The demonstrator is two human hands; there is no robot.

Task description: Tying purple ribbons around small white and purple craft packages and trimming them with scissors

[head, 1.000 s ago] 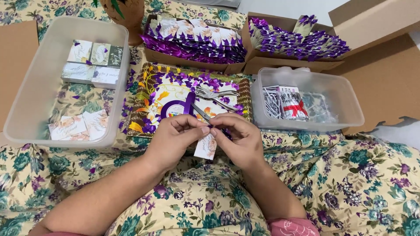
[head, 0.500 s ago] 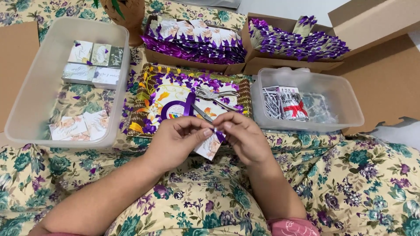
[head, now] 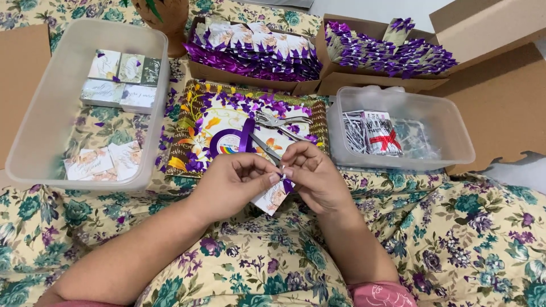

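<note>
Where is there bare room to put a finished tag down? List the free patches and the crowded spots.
Free: the middle of the left clear bin, between its upper card stacks and lower cards; the floral cloth right of the right hand. Crowded: the tray with ribbon scraps, hole punch and ribbon roll; both cardboard boxes; the right bin.

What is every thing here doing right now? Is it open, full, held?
Left hand: pinching the small card.
Right hand: pinching the purple ribbon.
Small card: held, hanging.
Purple ribbon: on the card.
Left tub: open, partly filled.
Right tub: open.
Cardboard boxes: open, full.
Scissors: lying unheld.
</note>
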